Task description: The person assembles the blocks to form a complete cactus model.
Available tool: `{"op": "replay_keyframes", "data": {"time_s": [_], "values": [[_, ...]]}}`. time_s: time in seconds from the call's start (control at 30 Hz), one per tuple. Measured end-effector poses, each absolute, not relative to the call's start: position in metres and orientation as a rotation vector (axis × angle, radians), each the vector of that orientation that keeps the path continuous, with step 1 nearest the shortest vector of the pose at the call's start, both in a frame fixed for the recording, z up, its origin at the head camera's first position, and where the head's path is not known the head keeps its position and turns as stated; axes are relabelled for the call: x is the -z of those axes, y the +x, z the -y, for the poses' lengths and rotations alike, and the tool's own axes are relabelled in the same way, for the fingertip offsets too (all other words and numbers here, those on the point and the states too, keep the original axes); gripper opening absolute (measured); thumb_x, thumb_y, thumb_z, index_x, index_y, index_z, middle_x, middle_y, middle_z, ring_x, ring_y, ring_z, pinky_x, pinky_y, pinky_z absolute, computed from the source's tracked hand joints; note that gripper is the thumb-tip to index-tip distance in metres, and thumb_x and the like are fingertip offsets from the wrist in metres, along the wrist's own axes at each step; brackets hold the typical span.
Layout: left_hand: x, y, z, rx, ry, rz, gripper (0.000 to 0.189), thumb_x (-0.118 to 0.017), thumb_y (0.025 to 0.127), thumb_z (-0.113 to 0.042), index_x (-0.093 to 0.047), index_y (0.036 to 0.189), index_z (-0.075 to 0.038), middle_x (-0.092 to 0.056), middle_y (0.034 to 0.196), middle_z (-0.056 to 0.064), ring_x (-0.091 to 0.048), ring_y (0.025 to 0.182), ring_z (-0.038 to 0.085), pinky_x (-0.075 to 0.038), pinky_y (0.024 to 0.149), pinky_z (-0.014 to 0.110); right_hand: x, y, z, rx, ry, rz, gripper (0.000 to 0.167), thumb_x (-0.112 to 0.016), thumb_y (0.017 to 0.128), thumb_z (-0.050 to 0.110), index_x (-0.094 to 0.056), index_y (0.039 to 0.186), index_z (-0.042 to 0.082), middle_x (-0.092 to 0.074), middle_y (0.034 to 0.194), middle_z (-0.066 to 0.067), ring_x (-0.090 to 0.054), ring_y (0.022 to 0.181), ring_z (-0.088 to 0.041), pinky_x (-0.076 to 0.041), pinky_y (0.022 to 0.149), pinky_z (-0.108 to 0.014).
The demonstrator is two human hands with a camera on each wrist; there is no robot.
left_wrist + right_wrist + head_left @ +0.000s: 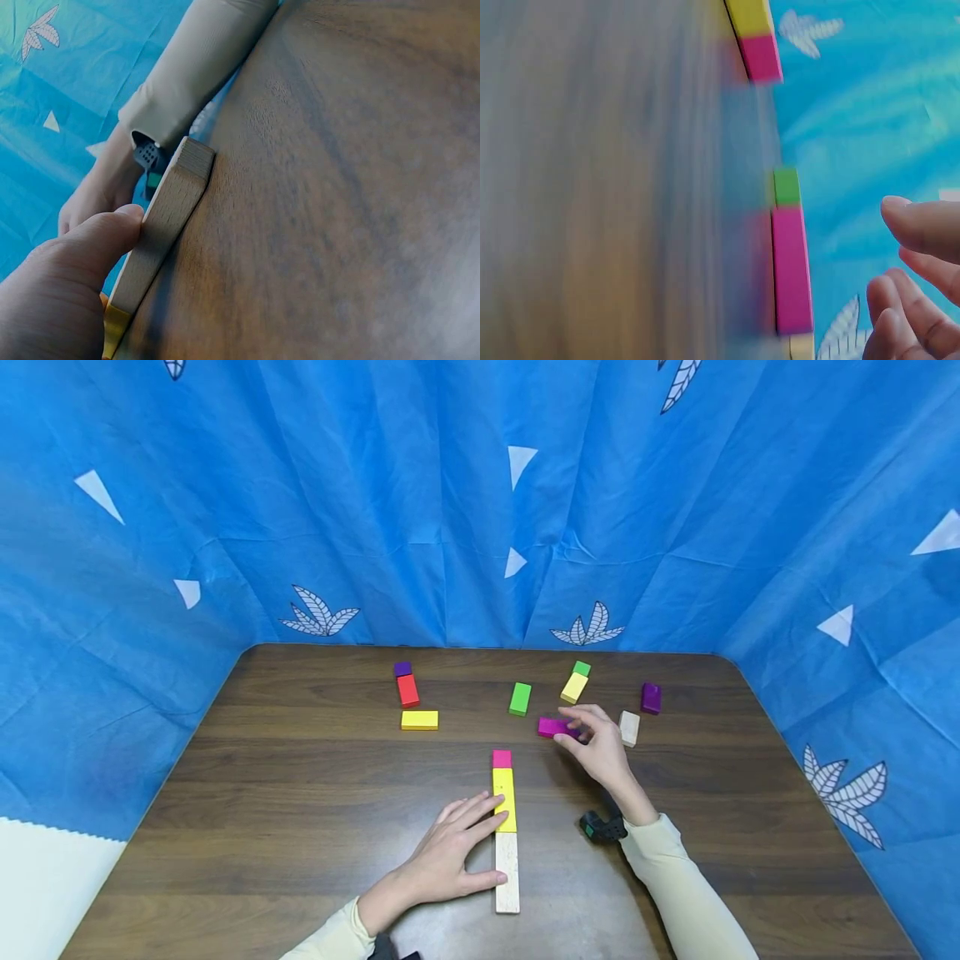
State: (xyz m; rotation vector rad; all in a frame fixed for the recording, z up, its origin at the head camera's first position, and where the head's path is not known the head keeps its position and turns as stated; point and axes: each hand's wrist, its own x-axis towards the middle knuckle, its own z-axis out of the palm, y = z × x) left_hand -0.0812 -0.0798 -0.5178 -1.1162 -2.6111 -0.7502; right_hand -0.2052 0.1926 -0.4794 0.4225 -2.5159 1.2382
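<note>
Pink block, yellow block and pale wooden block form a straight row, end to end. My left hand rests along the row's left side, fingertips on the yellow block, thumb against the wooden one; in the left wrist view the thumb touches the wooden block. Over the right end of a magenta block is my right hand, thumb and fingers parted. In the right wrist view, a gap shows between the fingers and the magenta block.
Left of centre at the back lie purple, red and yellow blocks. Green, pale yellow, another green, wooden and purple blocks surround the right hand. A blue curtain encloses the table.
</note>
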Motion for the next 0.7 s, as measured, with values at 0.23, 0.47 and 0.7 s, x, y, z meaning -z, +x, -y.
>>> {"op": "replay_keyframes", "data": {"time_s": [0.23,0.47,0.7], "values": [[0.518,-0.081,0.080,0.758,-1.120,2.604,0.072,-0.069,0.082,-0.056,-0.056,0.138,-0.012,-0.046,0.150,0.004,-0.041,0.140,0.027,-0.035,0.109,0.047,0.488,-0.208,-0.209,-1.230,0.282,2.616,0.053,-0.082,0.077,0.007,-0.064,0.126,0.003,-0.058,0.120,-0.018,-0.061,0.095,-0.030,-0.048,0.067,-0.022],[0.518,-0.083,0.079,0.752,-1.126,2.578,0.072,-0.070,0.081,-0.055,-0.057,0.137,-0.011,-0.047,0.149,0.005,-0.043,0.139,0.028,-0.036,0.109,0.047,0.496,-0.209,-0.213,-1.223,0.276,2.653,0.052,-0.081,0.078,0.009,-0.063,0.127,0.002,-0.059,0.122,-0.018,-0.061,0.099,-0.030,-0.049,0.067,-0.021],[0.520,-0.082,0.080,0.774,-1.117,2.619,0.073,-0.068,0.083,-0.057,-0.055,0.139,-0.013,-0.045,0.152,0.002,-0.040,0.141,0.026,-0.035,0.110,0.049,0.502,-0.210,-0.214,-1.177,0.316,2.692,0.048,-0.076,0.084,0.009,-0.062,0.128,0.000,-0.060,0.126,-0.018,-0.062,0.101,-0.030,-0.051,0.072,-0.026]]}}
